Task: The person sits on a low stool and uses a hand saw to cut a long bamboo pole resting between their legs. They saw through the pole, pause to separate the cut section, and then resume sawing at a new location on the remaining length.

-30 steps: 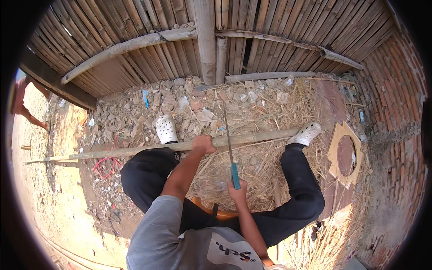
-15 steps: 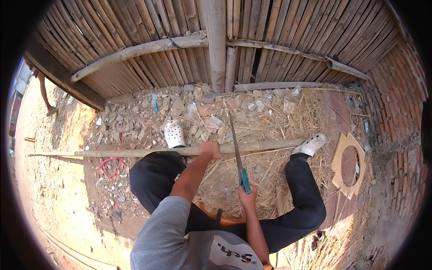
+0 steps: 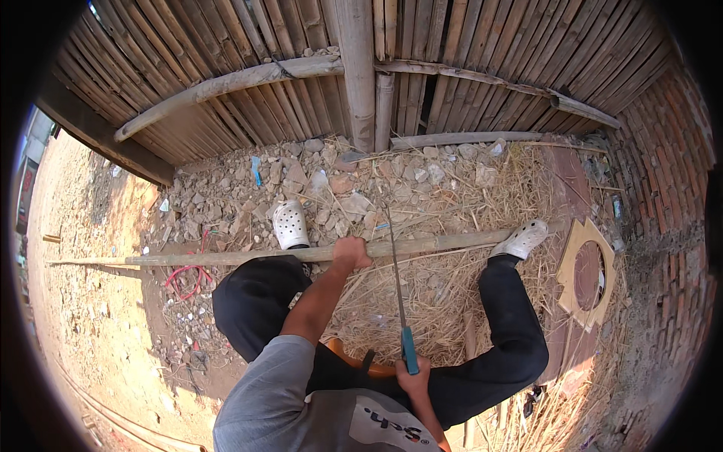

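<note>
One long pale-tan bamboo pole (image 3: 444, 243), not cut through, spans the straw-and-rubble ground (image 3: 437, 294) short of its edge at the bamboo-slat wall (image 3: 482, 38), left hand (image 3: 352, 252) clamped on it, right hand (image 3: 415, 377) gripping a teal-handled saw (image 3: 407, 346), blade crossing it, cut depth unreadable.

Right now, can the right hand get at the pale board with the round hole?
Probably not: the right hand holds the saw, and the bent right leg lies between it and the board.
</note>
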`<state>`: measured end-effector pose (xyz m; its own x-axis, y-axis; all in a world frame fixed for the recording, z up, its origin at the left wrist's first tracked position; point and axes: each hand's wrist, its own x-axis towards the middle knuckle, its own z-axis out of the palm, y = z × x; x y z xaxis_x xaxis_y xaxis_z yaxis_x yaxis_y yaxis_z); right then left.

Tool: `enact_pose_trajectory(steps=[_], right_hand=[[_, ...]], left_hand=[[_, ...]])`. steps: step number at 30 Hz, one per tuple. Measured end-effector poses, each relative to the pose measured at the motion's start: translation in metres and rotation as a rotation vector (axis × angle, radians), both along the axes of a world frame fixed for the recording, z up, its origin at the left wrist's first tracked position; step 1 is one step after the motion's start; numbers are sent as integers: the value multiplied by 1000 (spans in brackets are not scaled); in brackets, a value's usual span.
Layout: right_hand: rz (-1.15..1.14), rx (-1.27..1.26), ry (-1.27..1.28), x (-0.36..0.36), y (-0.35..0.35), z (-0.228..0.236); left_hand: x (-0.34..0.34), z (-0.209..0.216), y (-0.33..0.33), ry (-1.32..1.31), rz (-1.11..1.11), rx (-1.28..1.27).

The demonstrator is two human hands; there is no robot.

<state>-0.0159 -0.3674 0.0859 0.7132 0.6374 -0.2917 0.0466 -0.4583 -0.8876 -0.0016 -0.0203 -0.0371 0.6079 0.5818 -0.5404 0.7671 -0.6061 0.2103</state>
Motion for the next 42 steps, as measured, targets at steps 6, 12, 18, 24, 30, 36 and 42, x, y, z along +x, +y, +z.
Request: enact_pose_trajectory(steps=[6, 12, 18, 24, 30, 36, 42], right_hand=[[-113, 63, 77, 42, 91, -22], [-36, -28, 36, -9, -19, 35], [-117, 64, 30, 42, 116, -57], [-18, -1, 6, -3, -18, 12], [-32, -65, 3, 7, 29, -5], [-35, 16, -25, 22, 49, -41], [-52, 11, 63, -21, -15, 26]], left_hand=[[2, 10, -3, 31, -6, -6], [-1, 7, 0, 36, 30, -23], [15, 34, 5, 62, 30, -39], [6, 9, 11, 20, 47, -28], [5, 6, -4, -16, 19, 14], [2, -6, 2, -24, 46, 13], [3, -9, 3, -40, 39, 30]])
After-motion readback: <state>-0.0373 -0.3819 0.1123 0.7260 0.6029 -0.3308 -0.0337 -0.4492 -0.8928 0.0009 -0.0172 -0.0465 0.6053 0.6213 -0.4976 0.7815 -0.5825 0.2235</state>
